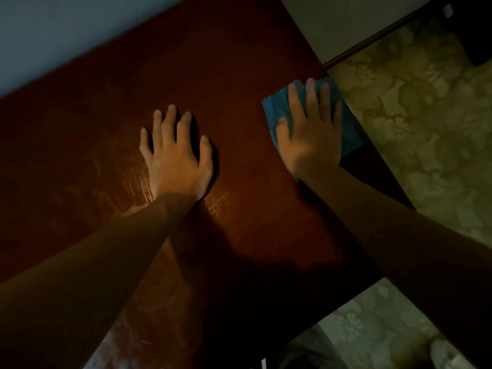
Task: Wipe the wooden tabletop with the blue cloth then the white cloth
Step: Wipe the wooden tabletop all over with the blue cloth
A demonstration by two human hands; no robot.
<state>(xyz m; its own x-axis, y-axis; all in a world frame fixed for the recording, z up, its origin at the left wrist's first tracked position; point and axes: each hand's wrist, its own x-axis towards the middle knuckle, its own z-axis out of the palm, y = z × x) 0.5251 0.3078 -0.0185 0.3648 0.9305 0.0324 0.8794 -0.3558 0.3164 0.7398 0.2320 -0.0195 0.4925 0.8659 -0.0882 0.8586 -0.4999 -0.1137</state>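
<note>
Your arms and hands, head camera view.
Both of your forearms are bare along their whole visible length; no sleeve edge shows in the frame. Your left hand point(177, 158) and right hand point(312, 134) are ungloved, with short, trimmed fingernails. At the bottom edge, dark trouser fabric point(306, 350) and a pale shoe or slipper point(443, 354) are partly visible, too dim for detail.

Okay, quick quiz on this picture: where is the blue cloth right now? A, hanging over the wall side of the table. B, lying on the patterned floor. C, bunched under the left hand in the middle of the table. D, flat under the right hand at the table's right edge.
D: the blue cloth lies flat under the right hand at the wooden tabletop's right edge, while the left hand rests bare on the wood.
</note>
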